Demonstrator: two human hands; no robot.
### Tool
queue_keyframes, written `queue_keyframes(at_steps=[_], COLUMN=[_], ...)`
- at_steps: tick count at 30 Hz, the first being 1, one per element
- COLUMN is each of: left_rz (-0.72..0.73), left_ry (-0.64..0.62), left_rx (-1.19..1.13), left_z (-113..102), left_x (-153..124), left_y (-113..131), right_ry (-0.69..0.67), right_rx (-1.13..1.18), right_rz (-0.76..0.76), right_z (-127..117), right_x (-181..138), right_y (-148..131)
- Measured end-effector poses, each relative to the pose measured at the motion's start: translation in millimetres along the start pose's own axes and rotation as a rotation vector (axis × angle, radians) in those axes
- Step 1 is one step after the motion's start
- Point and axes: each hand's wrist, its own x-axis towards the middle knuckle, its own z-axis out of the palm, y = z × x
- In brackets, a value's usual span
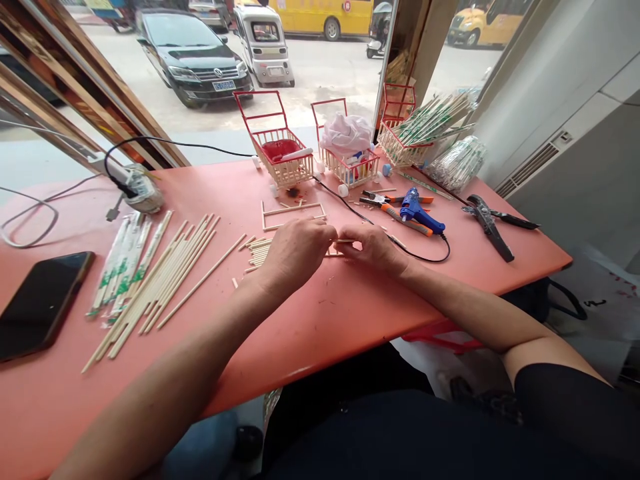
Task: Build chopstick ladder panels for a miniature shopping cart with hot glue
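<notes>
My left hand and my right hand meet fingertip to fingertip over the middle of the table. Between my right thumb and fingers is a short wooden stick. The fingers of my left hand are curled closed, and whatever they pinch is hidden. Just below the fingertips, a part of a small stick frame shows. Behind my left hand lies a rectangular frame of glued sticks. A pile of short cut sticks sits beside my left wrist.
Long chopsticks, wrapped chopsticks and a phone lie left. Small stick carts stand at the back. Right are pliers, a blue glue gun with a trailing cord, and black cutters. A power strip stands back left.
</notes>
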Motion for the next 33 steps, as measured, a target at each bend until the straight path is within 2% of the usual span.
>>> queue_keyframes(at_steps=[9,18,25,30,33], left_rz=[-0.021,0.006,-0.017,-0.051,-0.067], left_ry=[-0.028,-0.012,-0.013,-0.027,0.013], left_rx=[-0.029,-0.137,-0.135,-0.109,-0.158], left_z=[-3.7,4.6,5.9,3.9,0.8], left_x=[-1.2,7.2,12.3,11.9,7.7], left_y=[3.8,-7.7,-10.9,-10.3,-14.3], right_ry=[0.03,0.02,0.028,-0.013,-0.006], right_rx=[0.05,0.005,0.029,0.081,0.146], right_rz=[-0.022,0.002,0.005,0.018,0.011], right_z=[2.4,2.7,3.8,-0.3,-6.7], right_x=[0.1,-1.5,-1.7,1.8,6.2], right_y=[-2.0,4.3,-0.5,1.4,4.3])
